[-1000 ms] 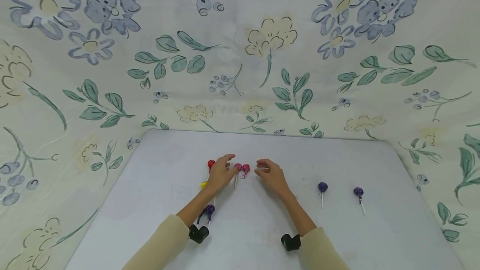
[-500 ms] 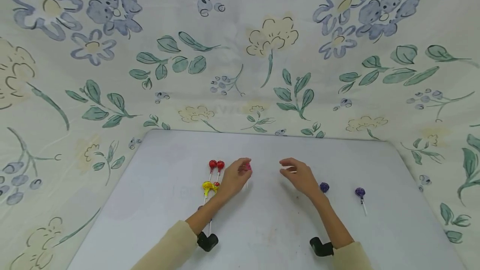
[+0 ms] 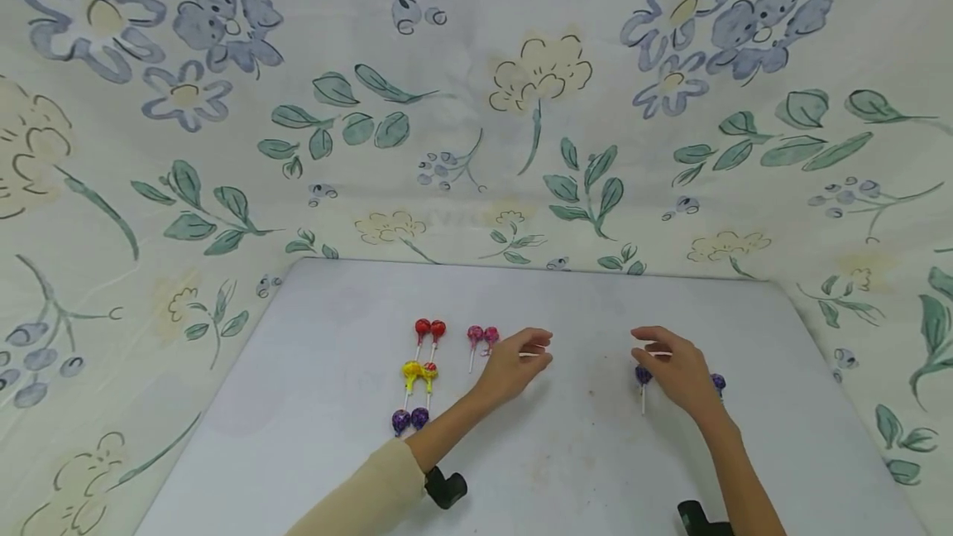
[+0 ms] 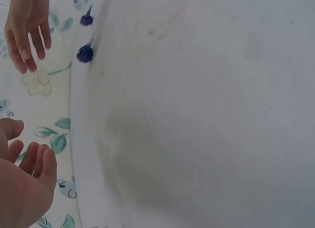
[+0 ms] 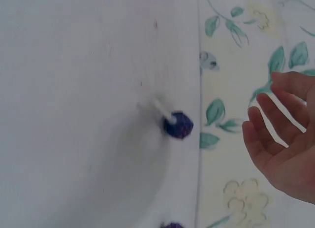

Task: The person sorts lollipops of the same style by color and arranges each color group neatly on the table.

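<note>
My left hand [image 3: 515, 364] hovers over the middle of the white table, fingers loosely bent and nothing in them. Just left of it lie two pink lollipops [image 3: 475, 334] side by side, one partly covered by the hand. My right hand [image 3: 676, 369] is above two purple lollipops on the right, its fingers relaxed and holding nothing. One purple lollipop [image 3: 644, 375] shows below its thumb; the other purple lollipop [image 3: 718, 383] is partly hidden behind the hand. In the right wrist view a purple lollipop [image 5: 178, 125] lies apart from the fingers.
Left of the hands lie paired lollipops in rows: red lollipops [image 3: 423, 327] at the back, yellow lollipops [image 3: 411, 370] in the middle, purple lollipops [image 3: 401, 420] in front, their sticks partly behind the left forearm. A flowered cloth [image 3: 462, 106] hangs behind the white table [image 3: 335, 296].
Both hands have moved right. The left hand has left the pink lollipops, which now lie side by side in view. The right hand has come over the purple lollipops on the right.
</note>
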